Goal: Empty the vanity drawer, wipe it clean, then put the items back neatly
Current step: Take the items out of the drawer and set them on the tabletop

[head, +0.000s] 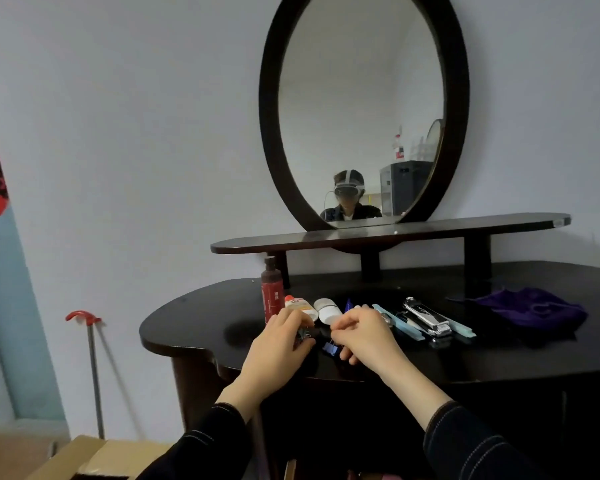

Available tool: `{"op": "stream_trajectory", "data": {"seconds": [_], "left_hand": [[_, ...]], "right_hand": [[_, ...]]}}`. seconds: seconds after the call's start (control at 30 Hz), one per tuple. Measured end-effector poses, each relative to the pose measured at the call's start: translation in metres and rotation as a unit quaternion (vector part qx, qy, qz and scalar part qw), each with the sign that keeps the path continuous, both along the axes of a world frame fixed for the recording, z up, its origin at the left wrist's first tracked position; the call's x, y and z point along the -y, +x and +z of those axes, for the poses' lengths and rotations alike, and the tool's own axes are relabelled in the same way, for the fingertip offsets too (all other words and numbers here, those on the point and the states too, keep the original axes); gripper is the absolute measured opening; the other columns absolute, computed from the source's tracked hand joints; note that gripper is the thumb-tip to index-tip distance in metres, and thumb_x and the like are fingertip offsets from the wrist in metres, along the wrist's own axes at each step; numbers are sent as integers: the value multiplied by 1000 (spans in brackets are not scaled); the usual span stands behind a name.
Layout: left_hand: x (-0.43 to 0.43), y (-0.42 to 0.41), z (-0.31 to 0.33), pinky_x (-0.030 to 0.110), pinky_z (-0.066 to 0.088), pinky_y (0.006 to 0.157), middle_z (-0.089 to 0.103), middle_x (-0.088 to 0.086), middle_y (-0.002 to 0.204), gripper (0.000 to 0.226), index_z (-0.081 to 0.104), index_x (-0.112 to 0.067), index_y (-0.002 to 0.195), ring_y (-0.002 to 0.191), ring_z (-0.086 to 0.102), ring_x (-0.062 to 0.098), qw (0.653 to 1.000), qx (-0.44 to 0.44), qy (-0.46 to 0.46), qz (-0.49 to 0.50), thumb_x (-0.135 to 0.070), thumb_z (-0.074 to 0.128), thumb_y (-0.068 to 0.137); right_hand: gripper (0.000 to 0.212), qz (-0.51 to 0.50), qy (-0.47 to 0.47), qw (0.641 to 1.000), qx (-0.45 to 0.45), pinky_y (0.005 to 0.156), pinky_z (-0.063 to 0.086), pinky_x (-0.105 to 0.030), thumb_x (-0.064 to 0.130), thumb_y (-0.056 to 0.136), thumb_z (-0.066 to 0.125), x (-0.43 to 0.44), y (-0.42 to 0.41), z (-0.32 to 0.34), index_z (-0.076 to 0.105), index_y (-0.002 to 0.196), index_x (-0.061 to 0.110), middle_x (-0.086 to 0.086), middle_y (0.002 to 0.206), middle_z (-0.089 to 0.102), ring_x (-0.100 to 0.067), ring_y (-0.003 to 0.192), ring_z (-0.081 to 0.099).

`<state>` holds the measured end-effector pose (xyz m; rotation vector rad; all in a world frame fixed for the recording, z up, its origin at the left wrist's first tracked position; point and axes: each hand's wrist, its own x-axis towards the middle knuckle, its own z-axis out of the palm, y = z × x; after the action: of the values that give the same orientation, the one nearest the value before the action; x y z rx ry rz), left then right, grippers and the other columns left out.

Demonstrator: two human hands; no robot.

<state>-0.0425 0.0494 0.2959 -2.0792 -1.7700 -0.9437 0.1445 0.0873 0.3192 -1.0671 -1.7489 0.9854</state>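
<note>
We are gripping a small dark item in our left hand, while a blue binder clip is lying just beside our curled right hand, whose hold we cannot tell.

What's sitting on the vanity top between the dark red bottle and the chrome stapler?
Head view, from the bottle: an orange-capped tube, a white container, a dark blue pointed tip, then a pale blue pen-like stick beside the stapler.
</note>
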Motion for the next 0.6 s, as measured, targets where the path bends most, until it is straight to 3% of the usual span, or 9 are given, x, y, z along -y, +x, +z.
{"op": "stream_trajectory", "data": {"seconds": [0.1,0.3,0.47,0.53,0.6], "left_hand": [[1,1,1,14,39,72,42,-27,113,29,46,-41,113,105,45,-2,1000,7,4,0,-40,65,91],[10,2,-2,25,49,79,45,-26,117,33,47,-43,112,110,43,-1,999,45,23,2,-44,69,87],[25,3,-9,18,43,75,46,-28,121,35,48,-45,109,112,42,0,995,79,52,-11,-45,72,83],[30,4,-11,9,39,77,46,-27,127,35,50,-44,111,117,41,0,993,94,64,-15,-42,73,84],[37,5,-12,11,41,85,49,-23,130,34,55,-38,112,119,42,3,990,113,79,-21,-36,75,85]], "right_hand": [[9,-4,5,1000,-4,45,50,-21,4,88,66,0,1,-1,68,88,13,-8,74,69,-14,49,63],[9,-14,-7,998,-61,45,50,-21,7,93,61,2,4,-2,67,94,14,-10,90,69,-9,48,63],[14,-82,25,990,-108,44,51,-21,8,95,58,13,10,-6,65,88,18,1,74,68,-6,46,62],[14,-97,41,987,-122,45,53,-22,8,95,58,21,14,-8,65,87,18,3,73,67,-6,48,63],[14,-84,63,986,-127,49,57,-26,8,95,58,32,19,-11,66,90,18,0,76,69,-7,57,66]]}}
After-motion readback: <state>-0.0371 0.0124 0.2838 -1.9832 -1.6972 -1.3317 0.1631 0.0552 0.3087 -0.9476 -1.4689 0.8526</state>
